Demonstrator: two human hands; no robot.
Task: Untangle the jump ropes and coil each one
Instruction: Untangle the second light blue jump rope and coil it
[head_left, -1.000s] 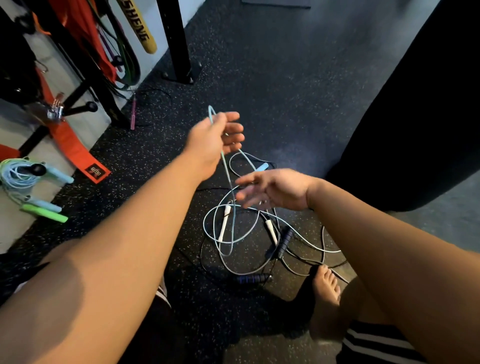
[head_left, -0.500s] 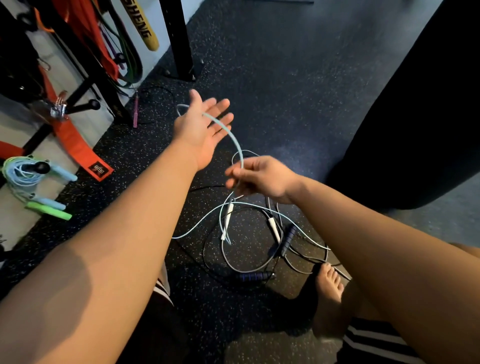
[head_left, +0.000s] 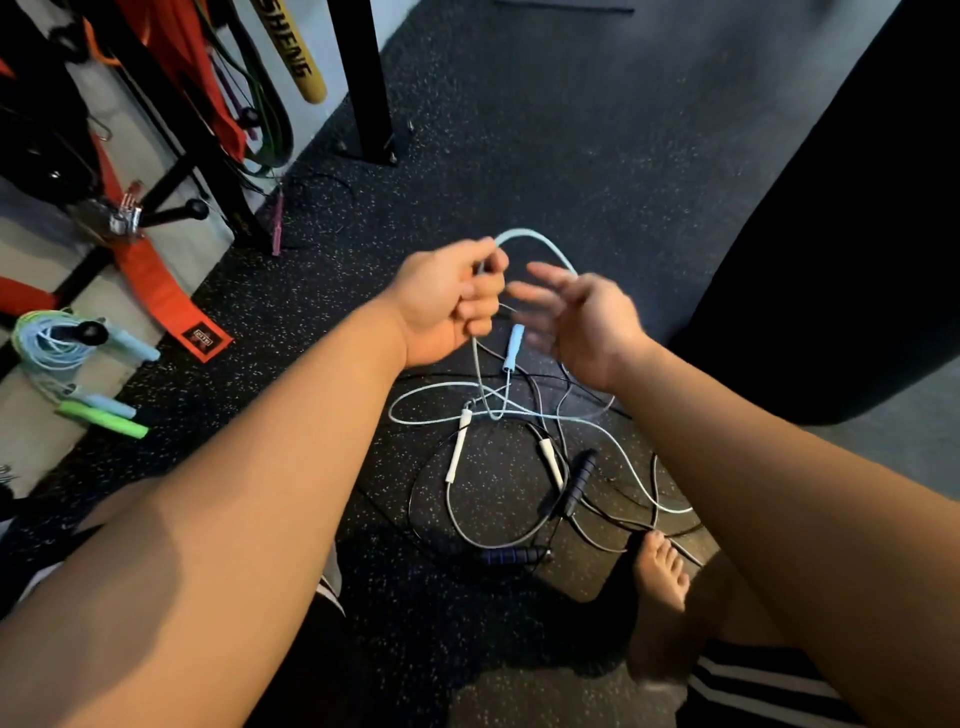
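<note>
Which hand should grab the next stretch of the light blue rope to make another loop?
The right hand: it is open, holds nothing, and hovers beside the light blue rope loop. The left hand is busy gripping that rope, so it likely anchors the coil.

Home gym, speckled rubber floor (head_left: 519, 156), punching bag (head_left: 841, 234), resistance bands (head_left: 260, 104)

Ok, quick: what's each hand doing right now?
Left hand: fist gripping the light blue rope.
Right hand: open, fingers spread, apparently holding nothing; blurred.
</note>
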